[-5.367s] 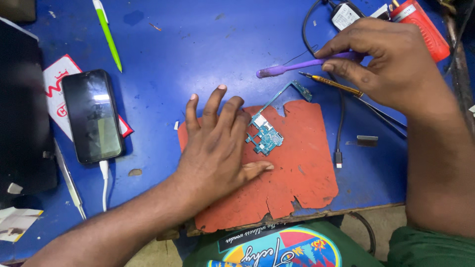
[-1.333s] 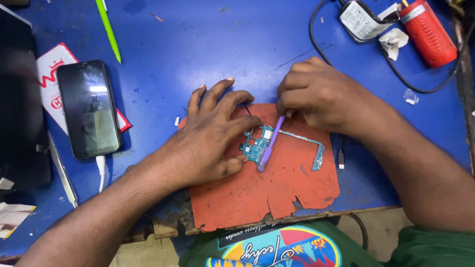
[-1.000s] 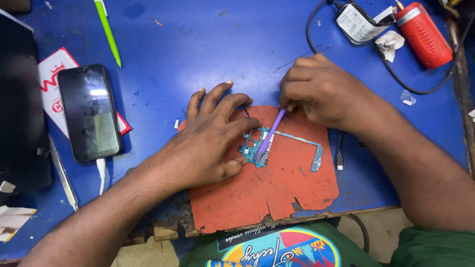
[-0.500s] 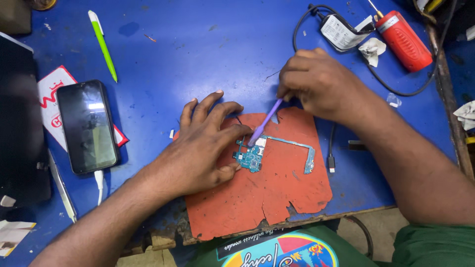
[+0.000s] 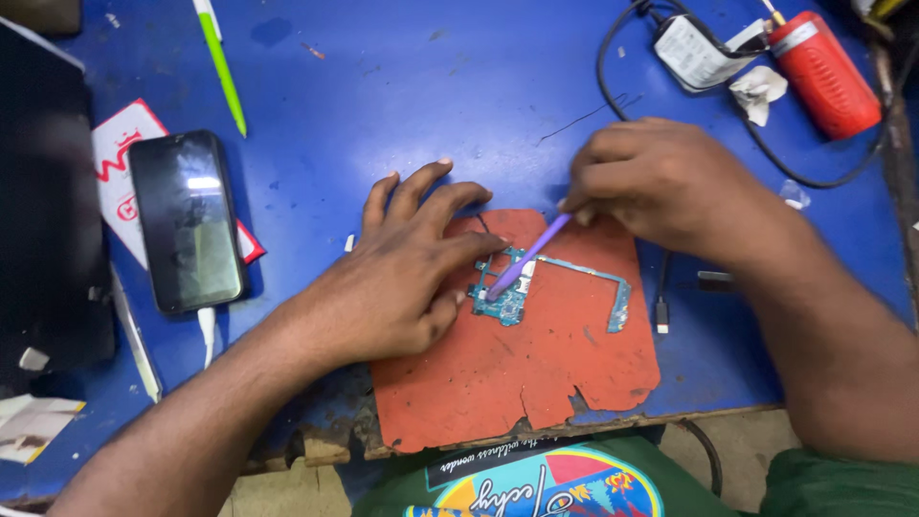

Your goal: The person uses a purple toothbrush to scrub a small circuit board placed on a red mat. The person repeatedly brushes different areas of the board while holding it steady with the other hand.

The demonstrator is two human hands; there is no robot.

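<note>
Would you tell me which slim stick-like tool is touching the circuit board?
The purple tool in the right hand; the green pen lies far off, top left.

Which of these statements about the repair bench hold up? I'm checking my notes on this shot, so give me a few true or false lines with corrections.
1. The right hand holds a purple tool whose tip rests on the teal circuit board. True.
2. The left hand is lifted clear of the red mat. False: it rests on the mat's left part, fingers beside the board.
3. A dark phone lies screen up left of the hands, a white cable at its lower end. True.
4. The red cylinder lies on the mat. False: it lies on the blue table, far right corner.
5. The green pen is in the left hand. False: it lies alone near the top edge.
</note>
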